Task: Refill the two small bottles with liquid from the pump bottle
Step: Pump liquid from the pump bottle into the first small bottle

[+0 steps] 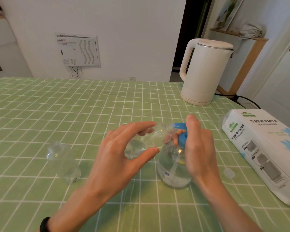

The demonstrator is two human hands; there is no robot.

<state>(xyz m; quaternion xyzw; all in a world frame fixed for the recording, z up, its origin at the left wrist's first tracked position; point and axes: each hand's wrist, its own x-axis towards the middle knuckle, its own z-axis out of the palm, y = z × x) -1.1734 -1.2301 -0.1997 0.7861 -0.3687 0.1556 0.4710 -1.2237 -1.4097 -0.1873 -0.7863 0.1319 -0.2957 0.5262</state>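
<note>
My left hand (pixel 122 153) grips a small clear bottle (pixel 149 139), tilted with its open mouth at the blue nozzle of the pump bottle (pixel 172 166). The pump bottle is clear, stands upright on the table and holds clear liquid. My right hand (pixel 197 144) wraps around its blue pump head (pixel 182 137), fingers curled over the top. A second small clear bottle (pixel 64 163) lies on its side on the cloth to the left, cap on. A small clear cap (pixel 228 173) lies to the right of the pump bottle.
A green checked tablecloth (pixel 74 114) covers the table. A white electric kettle (pixel 203 71) stands at the back right with its black cord trailing off. A pack of tissue paper (pixel 266 151) lies along the right edge.
</note>
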